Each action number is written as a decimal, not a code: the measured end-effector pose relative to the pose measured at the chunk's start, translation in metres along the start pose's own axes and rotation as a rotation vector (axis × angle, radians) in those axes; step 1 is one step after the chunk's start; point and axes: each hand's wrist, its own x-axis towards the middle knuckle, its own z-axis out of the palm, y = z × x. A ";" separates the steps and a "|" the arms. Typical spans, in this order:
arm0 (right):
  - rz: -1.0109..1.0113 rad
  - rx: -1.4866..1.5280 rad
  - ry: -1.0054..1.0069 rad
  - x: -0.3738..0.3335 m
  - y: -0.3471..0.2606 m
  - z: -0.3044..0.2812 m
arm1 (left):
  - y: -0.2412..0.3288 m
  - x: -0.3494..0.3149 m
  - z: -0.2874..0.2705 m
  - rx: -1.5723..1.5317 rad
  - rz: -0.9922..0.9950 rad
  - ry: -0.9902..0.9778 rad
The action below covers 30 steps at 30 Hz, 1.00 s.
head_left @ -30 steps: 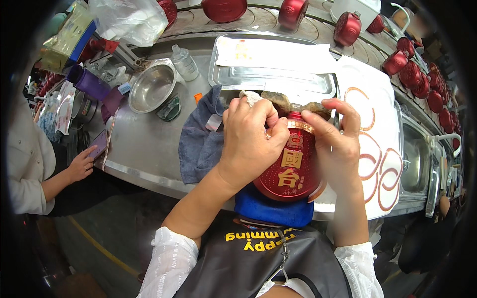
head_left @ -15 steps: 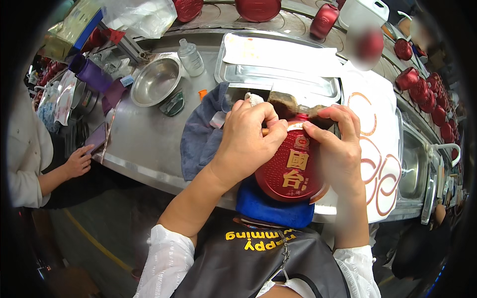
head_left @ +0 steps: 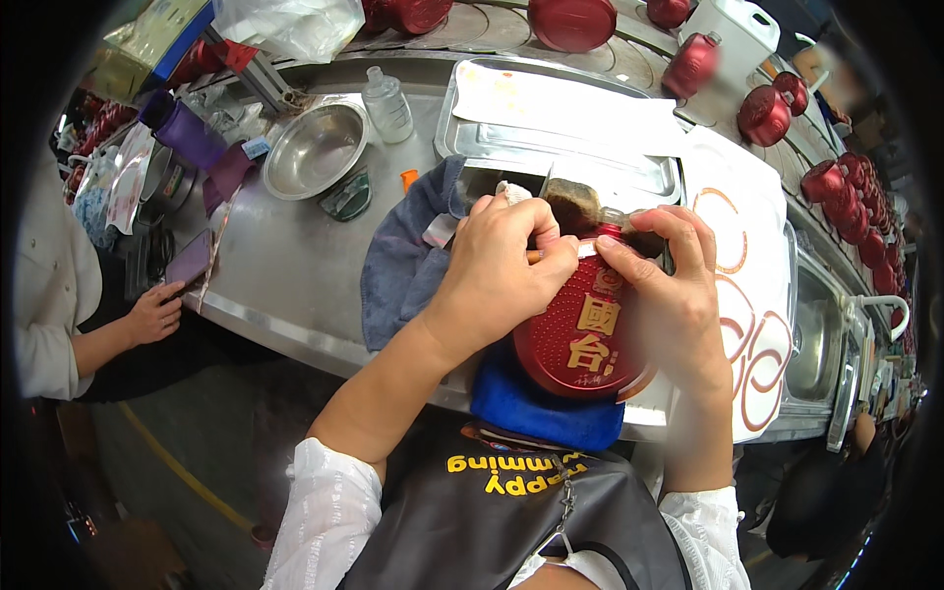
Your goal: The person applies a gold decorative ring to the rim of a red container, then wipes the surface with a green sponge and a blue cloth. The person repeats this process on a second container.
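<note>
A flattened red bottle with raised gold characters lies tilted in front of me, its neck away from me against a dark worn rest. A small white and gold strip sits across the base of its neck. My left hand is closed in a pinch at the strip's left end, with a thin brown stick showing between its fingers. Whitish cloth shows behind that hand. My right hand grips the bottle at the shoulder, thumb pressed by the strip's right end; its fingertips are partly hidden.
A blue pad supports the bottle. A grey-blue towel, steel bowl and clear bottle are to the left. Ring-shaped strips lie on a white sheet at right. Red bottles stand on the far conveyor. A person's hand holds a phone.
Red bottles on the far conveyor have shifted to the right. My view has moved slightly. Both hands stay at the bottle's neck, and the white strip's visible part looks shorter.
</note>
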 end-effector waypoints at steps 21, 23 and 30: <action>0.029 0.046 -0.049 0.002 -0.003 -0.002 | -0.015 -0.036 -0.018 -0.143 0.081 0.000; 0.022 0.041 -0.050 0.002 -0.002 -0.002 | -0.015 -0.042 -0.019 -0.012 0.244 0.059; 0.021 0.054 -0.052 0.001 -0.002 -0.002 | -0.008 -0.048 -0.024 0.304 0.405 0.035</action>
